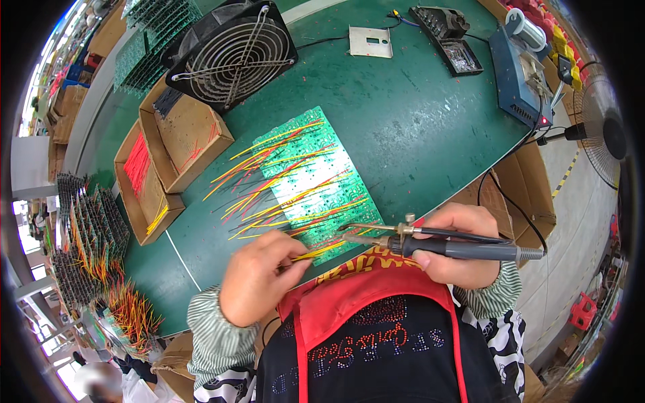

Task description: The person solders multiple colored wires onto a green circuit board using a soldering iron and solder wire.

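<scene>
Head view looks down on a green counter [416, 127] where a person works with both hands. At about 7 o'clock from the picture's middle, the left hand [259, 279] pinches a short yellow wire [316, 252] between thumb and fingertips, the fingers clenched on its near end. At about 4 o'clock, the right hand [460, 245] wraps its fingers around the grey handle of a soldering iron [437, 243], which lies nearly level with its tip pointing toward 9 o'clock. The tip sits just above the near edge of a green circuit board panel [312, 178], close to the far end of the held wire. The panel lies at the middle of the picture, tilted, and many yellow and red wires [269, 178] fan out from it toward 9 o'clock.

At 11 o'clock stands a black fan [232, 54] with a wire grille, and just beside it, toward 9 o'clock, are two open cardboard boxes [175, 154] holding loose wires. A blue soldering station [521, 77] sits at 2 o'clock, near the counter's edge. Stacks of wired boards [91, 235] stand at 9 o'clock.
</scene>
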Available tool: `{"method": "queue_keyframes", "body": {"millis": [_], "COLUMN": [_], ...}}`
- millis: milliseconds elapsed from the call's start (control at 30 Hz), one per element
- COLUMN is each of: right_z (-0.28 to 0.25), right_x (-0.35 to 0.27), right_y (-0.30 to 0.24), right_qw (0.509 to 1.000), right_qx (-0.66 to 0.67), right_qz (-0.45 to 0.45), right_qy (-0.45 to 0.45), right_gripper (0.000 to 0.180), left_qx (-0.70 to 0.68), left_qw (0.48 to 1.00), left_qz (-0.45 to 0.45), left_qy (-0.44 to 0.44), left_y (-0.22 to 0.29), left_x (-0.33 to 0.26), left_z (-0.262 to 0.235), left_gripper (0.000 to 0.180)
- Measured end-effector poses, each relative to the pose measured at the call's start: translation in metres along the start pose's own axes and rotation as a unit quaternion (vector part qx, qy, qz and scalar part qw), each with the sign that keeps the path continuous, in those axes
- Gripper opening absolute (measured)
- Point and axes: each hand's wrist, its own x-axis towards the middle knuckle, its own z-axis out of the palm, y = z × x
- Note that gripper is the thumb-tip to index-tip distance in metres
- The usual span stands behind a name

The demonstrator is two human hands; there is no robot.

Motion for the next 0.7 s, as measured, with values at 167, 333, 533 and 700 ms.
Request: {"method": "queue_keyframes", "body": {"millis": [167, 333, 533, 700], "right_z": [-0.012, -0.016, -0.015, -0.015], "right_x": [0.005, 0.009, 0.017, 0.028], "right_y": [-0.004, 0.000, 0.000, 0.004], "right_qw": [0.999, 0.996, 0.991, 0.988], "right_qx": [0.033, 0.030, 0.036, 0.047], "right_qz": [0.016, 0.061, 0.107, 0.126], "right_qy": [0.020, 0.050, 0.071, 0.073], "right_gripper": [0.019, 0.019, 0.019, 0.019], "left_qx": [0.084, 0.305, 0.446, 0.444], "left_qw": [0.979, 0.923, 0.866, 0.868], "left_qz": [-0.049, -0.020, -0.021, -0.036], "left_qy": [0.177, 0.234, 0.225, 0.221], "left_y": [-0.023, -0.120, -0.156, -0.174], "left_x": [0.013, 0.084, 0.162, 0.198], "left_z": [-0.069, -0.142, -0.158, -0.166], "left_gripper": [0.005, 0.011, 0.017, 0.012]}}
